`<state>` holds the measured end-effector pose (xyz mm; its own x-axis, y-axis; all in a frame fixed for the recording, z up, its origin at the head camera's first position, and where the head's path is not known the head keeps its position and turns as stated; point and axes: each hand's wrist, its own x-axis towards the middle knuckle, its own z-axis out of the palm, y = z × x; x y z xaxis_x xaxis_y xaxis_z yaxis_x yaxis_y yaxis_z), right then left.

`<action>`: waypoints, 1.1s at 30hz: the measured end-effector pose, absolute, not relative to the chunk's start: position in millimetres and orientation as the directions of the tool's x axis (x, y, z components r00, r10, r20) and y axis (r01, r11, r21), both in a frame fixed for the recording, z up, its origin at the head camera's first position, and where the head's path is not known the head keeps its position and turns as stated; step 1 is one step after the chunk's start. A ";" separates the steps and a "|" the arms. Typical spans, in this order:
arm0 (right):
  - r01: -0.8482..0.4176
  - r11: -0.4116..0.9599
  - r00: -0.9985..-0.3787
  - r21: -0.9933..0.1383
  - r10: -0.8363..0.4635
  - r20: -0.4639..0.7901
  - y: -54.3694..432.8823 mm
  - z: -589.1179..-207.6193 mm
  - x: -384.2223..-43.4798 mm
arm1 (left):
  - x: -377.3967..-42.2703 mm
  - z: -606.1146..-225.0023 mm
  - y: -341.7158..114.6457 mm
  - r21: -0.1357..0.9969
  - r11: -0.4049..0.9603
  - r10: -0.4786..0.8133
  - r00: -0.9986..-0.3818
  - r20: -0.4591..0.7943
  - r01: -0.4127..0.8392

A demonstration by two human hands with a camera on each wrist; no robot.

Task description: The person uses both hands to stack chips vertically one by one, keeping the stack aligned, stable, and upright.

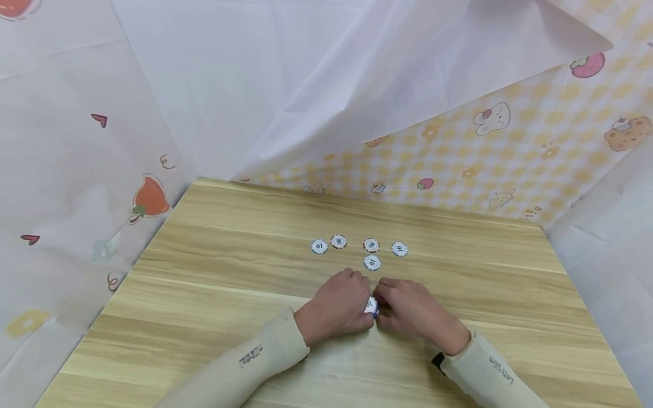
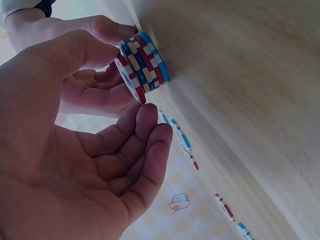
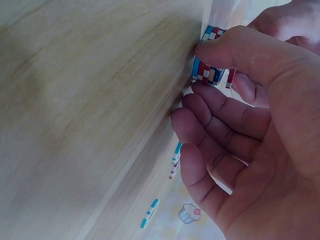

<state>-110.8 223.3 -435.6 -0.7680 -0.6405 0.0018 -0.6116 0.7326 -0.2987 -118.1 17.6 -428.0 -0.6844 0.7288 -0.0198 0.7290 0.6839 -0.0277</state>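
A short stack of poker chips point(image 2: 145, 60) with blue, red and dark blue edges stands on the wooden table between the hands. My left hand point(image 1: 339, 300) pinches a red-edged poker chip point(image 2: 131, 80) between thumb and fingertips, right at the top of the stack. In the right wrist view a narrow gap shows between this red chip point(image 3: 230, 78) and the stack. My right hand point(image 1: 415, 309) grips the stack by its sides, its thumb low near the tabletop. From the head view, the hands cover most of the stack, and one white numbered face shows between them.
Several loose chips lie flat beyond the hands, among them a 10 chip point(image 1: 372, 262), a red-edged 100 chip point(image 1: 339, 242) and another 10 chip point(image 1: 399, 249). White and yellow-checked cloth point(image 1: 449, 153) hangs behind the wooden table point(image 1: 229, 243).
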 end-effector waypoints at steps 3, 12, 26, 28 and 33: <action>-0.616 0.730 -0.766 -0.296 -0.643 0.008 223.5 -435.9 -110.7 | -118.1 -428.1 18.3 -0.016 0.686 0.727 -0.686 -0.022 0.728; -0.620 0.729 -0.765 -0.289 -0.643 0.019 223.9 -436.9 -111.3 | -117.6 -429.8 20.3 -0.010 0.686 0.727 -0.686 -0.035 0.728; -0.609 0.738 -0.772 -0.291 -0.636 0.004 222.4 -434.7 -111.1 | -115.8 -428.5 19.9 0.002 0.681 0.732 -0.680 -0.033 0.732; -0.606 0.740 -0.774 -0.292 -0.634 -0.002 222.3 -434.3 -110.9 | -115.6 -428.3 19.9 -0.002 0.679 0.733 -0.679 -0.032 0.734; -0.604 0.744 -0.775 -0.287 -0.632 -0.007 222.1 -433.7 -110.6 | -115.4 -428.2 19.6 -0.018 0.675 0.737 -0.675 -0.024 0.738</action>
<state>-110.6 222.1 -433.7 -0.7750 -0.6319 -0.0070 -0.6038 0.7438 -0.2867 -115.4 19.6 -428.2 -0.6753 0.7372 -0.0242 0.7375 0.6751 -0.0179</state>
